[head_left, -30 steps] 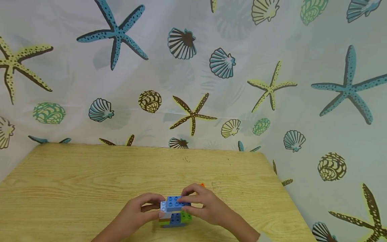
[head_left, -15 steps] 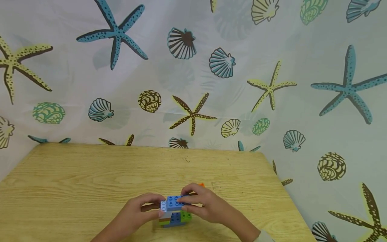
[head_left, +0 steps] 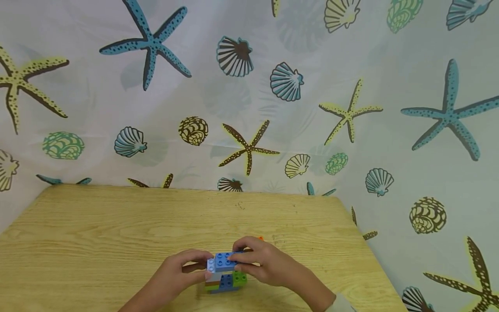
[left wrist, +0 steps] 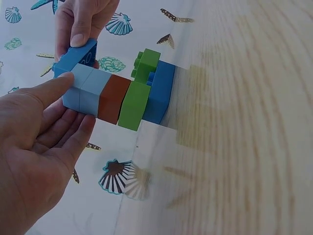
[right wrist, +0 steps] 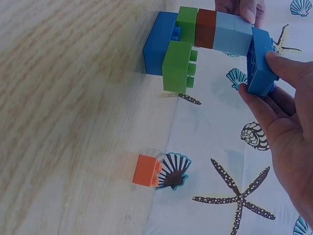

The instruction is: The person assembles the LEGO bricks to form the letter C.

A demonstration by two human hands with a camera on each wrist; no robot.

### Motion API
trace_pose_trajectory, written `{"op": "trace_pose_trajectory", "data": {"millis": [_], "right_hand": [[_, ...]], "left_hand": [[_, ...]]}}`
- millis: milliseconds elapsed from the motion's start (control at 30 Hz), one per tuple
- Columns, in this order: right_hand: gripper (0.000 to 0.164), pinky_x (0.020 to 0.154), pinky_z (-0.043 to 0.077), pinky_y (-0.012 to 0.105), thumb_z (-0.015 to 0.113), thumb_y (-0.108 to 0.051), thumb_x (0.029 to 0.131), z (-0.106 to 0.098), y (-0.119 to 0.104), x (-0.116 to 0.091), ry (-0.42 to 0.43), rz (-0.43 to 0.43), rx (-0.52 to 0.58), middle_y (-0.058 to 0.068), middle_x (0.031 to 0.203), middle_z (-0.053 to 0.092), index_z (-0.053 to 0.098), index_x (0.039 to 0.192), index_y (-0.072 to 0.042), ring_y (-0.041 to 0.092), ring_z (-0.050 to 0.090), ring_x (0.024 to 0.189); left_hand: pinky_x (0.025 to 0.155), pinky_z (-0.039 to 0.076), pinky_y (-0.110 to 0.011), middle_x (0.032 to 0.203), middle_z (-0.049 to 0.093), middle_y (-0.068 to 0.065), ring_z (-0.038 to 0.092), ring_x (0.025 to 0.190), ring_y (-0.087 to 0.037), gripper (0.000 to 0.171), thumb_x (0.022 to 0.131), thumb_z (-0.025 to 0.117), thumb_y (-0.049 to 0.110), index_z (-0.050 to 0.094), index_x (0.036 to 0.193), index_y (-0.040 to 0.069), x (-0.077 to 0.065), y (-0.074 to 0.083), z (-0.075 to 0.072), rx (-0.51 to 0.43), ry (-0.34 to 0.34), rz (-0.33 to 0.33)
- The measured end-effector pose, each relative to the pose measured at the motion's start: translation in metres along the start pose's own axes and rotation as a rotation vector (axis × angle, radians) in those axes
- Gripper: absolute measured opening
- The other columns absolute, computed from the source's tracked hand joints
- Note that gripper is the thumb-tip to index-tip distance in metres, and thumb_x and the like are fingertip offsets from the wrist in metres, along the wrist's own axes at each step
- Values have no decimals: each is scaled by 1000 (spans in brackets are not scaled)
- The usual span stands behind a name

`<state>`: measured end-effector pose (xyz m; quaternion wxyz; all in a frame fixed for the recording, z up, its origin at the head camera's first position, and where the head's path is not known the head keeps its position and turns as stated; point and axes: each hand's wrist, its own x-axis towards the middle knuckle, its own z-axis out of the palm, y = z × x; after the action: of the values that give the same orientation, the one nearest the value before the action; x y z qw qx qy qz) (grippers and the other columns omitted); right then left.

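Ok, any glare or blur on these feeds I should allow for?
Head: soft light, faint shadow by the bricks; left wrist: the table looks washed out and mirrors a shell print; right wrist: table grain blurs at left, orange brick reads clearly.

Both hands at a small stack of studded toy bricks, near edge of the wood-grain bench (head_left: 117, 225). Left hand (head_left: 183, 271) pinched the pale-blue brick (head_left: 211, 265) between thumb and fingers; brown and green layers showed beneath it. Right hand (head_left: 265, 262) gripped the blue brick (head_left: 224, 262) up top, its right end covered by fingers. Lower down: a darker blue brick (head_left: 225, 282), lime-green brick (head_left: 240, 279) at its right. Orange piece (head_left: 261, 238) beyond the right hand, mostly hidden. Backdrop: cloth (head_left: 175, 95) printed with starfish and shells.
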<state>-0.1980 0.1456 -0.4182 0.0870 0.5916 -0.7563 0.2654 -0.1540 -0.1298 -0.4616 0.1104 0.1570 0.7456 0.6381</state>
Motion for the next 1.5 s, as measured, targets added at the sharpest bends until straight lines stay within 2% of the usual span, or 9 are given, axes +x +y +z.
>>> {"op": "trace_pose_trajectory", "data": {"millis": [300, 633, 1233, 1367, 1500], "right_hand": [[23, 87, 50, 10, 66, -9, 98, -1, -1, 1, -13, 13, -28, 9, 119, 60, 72, 121, -7, 14, 60, 101], [23, 91, 53, 19, 67, -18, 99, 1, -4, -4, -37, 220, 111, 3, 121, 61, 73, 120, -10, 13, 59, 109], [23, 99, 53, 26, 67, -17, 99, 1, -7, -1, -18, 248, 144, 3, 126, 62, 72, 120, -10, 15, 58, 118], [23, 99, 54, 27, 68, -17, 98, 2, -6, -1, -4, 231, 147, 4, 127, 62, 72, 120, -10, 16, 58, 118], [24, 99, 54, 29, 67, -18, 99, -1, -6, -3, 36, 226, 151, 5, 127, 62, 71, 121, -11, 17, 58, 120]], "left_hand": [[94, 58, -29, 132, 61, -17, 63, 120, -31, 47, 90, 77, 24, 64, 130, 1, 0, 4, 0, 21, 10, -52], [94, 58, -30, 129, 62, -14, 62, 120, -31, 45, 91, 76, 24, 64, 128, 3, 2, 2, 2, 46, 7, -52], [96, 57, -30, 132, 61, -15, 62, 121, -31, 49, 92, 75, 30, 62, 131, 4, 1, 2, 1, 56, -8, -47], [97, 57, -32, 132, 61, -13, 62, 120, -29, 49, 91, 76, 32, 63, 131, 5, 1, 3, 1, 85, 4, -36], [102, 54, -40, 130, 64, -9, 62, 119, -26, 50, 90, 76, 36, 64, 130, 8, 1, 7, 1, 139, 39, -23]]}}
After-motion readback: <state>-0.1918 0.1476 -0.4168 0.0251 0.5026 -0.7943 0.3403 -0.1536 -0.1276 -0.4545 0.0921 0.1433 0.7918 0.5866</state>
